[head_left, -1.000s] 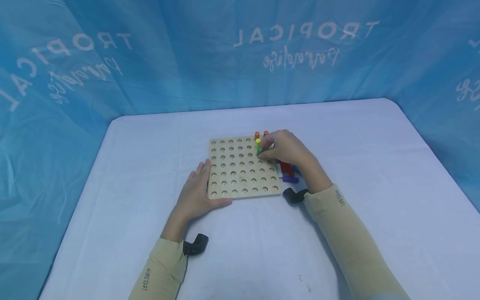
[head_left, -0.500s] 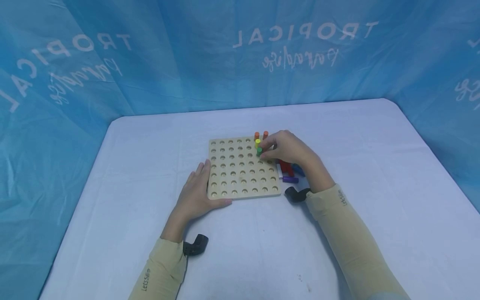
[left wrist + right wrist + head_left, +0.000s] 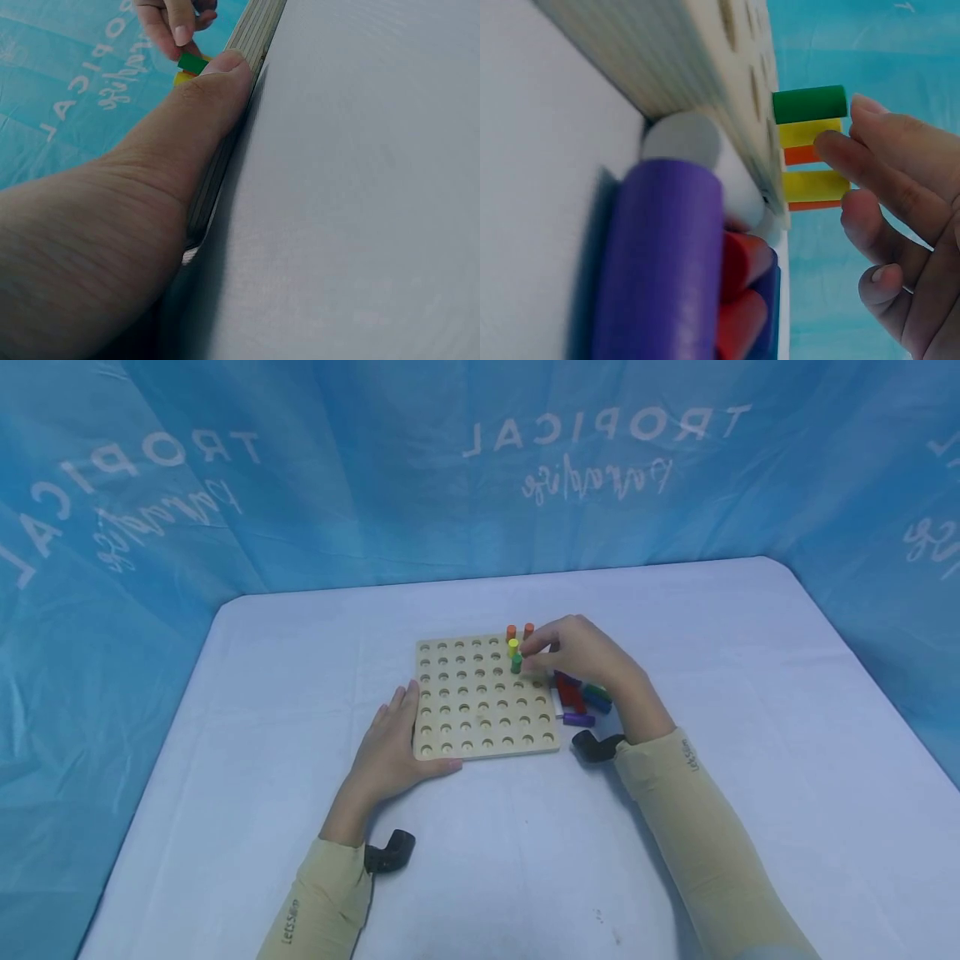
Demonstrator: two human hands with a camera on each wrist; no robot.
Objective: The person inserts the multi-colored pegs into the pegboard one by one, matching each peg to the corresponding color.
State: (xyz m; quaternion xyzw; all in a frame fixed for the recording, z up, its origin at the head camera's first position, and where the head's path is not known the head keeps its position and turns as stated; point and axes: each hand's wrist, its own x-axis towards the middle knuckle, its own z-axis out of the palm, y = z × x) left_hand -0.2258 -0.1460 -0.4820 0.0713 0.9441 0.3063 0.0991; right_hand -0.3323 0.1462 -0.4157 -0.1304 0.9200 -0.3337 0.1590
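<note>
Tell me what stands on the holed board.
Visible: a green peg, two yellow pegs and two orange pegs. In the head view, the right hand covers one of the yellow pegs. How deep they sit is hidden.

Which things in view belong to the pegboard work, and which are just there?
Part of the work:
- board
- standing green peg, yellow pegs, orange pegs
- loose pegs beside the board, probably

Just there:
- curtain
- table
- sleeves
</note>
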